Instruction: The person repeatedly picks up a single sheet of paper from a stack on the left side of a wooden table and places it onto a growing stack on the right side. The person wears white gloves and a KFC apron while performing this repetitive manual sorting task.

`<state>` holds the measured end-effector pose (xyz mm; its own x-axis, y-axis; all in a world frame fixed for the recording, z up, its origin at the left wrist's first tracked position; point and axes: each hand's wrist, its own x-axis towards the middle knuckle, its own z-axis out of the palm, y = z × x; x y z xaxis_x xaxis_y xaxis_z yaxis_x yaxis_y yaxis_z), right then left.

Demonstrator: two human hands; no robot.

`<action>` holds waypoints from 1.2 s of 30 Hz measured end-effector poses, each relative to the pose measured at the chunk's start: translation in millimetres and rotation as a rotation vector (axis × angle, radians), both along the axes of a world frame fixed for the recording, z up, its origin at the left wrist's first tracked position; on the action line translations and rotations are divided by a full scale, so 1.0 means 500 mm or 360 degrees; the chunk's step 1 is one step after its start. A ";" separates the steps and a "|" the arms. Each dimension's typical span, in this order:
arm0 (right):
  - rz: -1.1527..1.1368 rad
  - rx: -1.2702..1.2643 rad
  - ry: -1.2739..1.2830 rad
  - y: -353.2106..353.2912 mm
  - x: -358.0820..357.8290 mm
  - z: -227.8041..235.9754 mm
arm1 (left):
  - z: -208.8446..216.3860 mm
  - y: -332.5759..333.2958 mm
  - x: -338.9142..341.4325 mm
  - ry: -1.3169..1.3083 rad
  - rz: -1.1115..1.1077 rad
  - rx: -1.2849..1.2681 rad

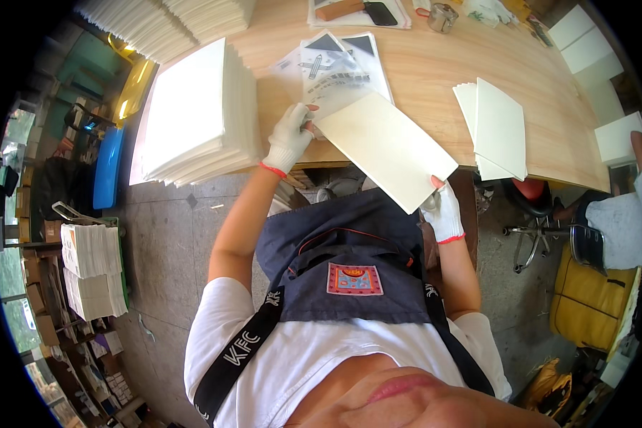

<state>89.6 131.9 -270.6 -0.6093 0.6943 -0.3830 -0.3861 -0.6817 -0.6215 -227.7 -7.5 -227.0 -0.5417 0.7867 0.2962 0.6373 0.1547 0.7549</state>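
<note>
- Step in hand, seemingly: handling 1 cream board (385,150) above the table (421,93)'s near edge; next move likely calls for steady support at 2 ends.
- Right hand (444,212) pinches its near-right corner; left hand (290,135) curls at the left corner, whether gripping I cannot tell.
- Counts: at least 2 printed sheets (367,50), 3 white stacks (189,114), 2 loose white boards (501,128).

Left hand (289,134): gloved, fingers curled, at the far left corner of the pale board (389,153); left forearm (240,214) slanting toward that corner. Right hand (445,212): gloved, gripping the board's near right end, bare thumb tip (436,182) uppermost; right forearm (462,277) below that end.
</note>
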 end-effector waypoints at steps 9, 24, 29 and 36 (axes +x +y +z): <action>0.0008 0.0116 -0.0085 0.019 0.047 0.011 | 0.023 0.050 0.002 0.0911 -0.0102 -0.0393; 0.0464 0.0221 -0.0124 0.012 0.067 0.043 | -0.015 0.039 0.007 0.0740 -0.0073 -0.0534; 0.0137 0.0167 -0.0081 -0.003 0.050 0.036 | -0.024 0.020 0.002 0.0704 -0.0024 -0.0350; -0.0065 -0.0062 0.0027 -0.011 0.051 -0.006 | 0.009 0.031 0.006 0.0003 -0.0085 -0.0153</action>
<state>115.3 126.1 -273.5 -0.5873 0.7034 -0.4003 -0.4244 -0.6888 -0.5877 -224.7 8.0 -222.6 -0.4977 0.8392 0.2190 0.6479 0.1918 0.7372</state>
